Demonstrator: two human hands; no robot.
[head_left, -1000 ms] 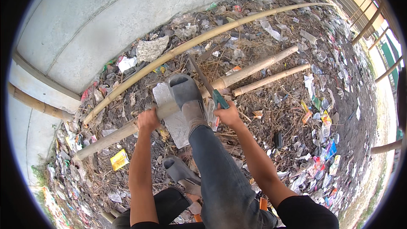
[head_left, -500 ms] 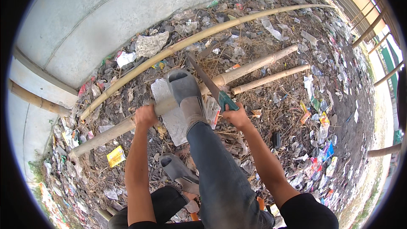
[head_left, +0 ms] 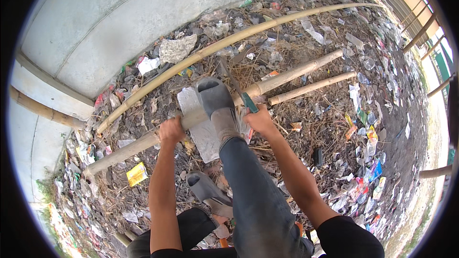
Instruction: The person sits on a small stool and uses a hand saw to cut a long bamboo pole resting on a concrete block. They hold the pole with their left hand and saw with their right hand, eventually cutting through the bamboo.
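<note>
A thick bamboo pole (head_left: 125, 149) lies slantwise across the ground, from near left to far right. My left hand (head_left: 171, 130) is closed around it, left of my foot. My foot in a grey slide sandal (head_left: 213, 96) and a sock presses on the pole, over a pale flat slab (head_left: 203, 136). In my right hand (head_left: 261, 120) is the green handle of a handsaw (head_left: 232, 77). Its blade crosses the pole just right of the sandal and points away from me. Where the teeth meet the bamboo is too small to make out.
A thinner bamboo piece (head_left: 311, 88) lies right of the pole. Beyond, a long curved bamboo pole (head_left: 215, 46) runs along a grey concrete wall (head_left: 110, 24), near a rough stone (head_left: 178, 48). Litter and dry straw cover the soil. My other sandal (head_left: 205, 185) rests nearer me.
My right hand has pushed the saw forward, away from me and slightly left, bringing the handle closer to the pole. The left hand keeps its hold. The whole view has shifted a little.
</note>
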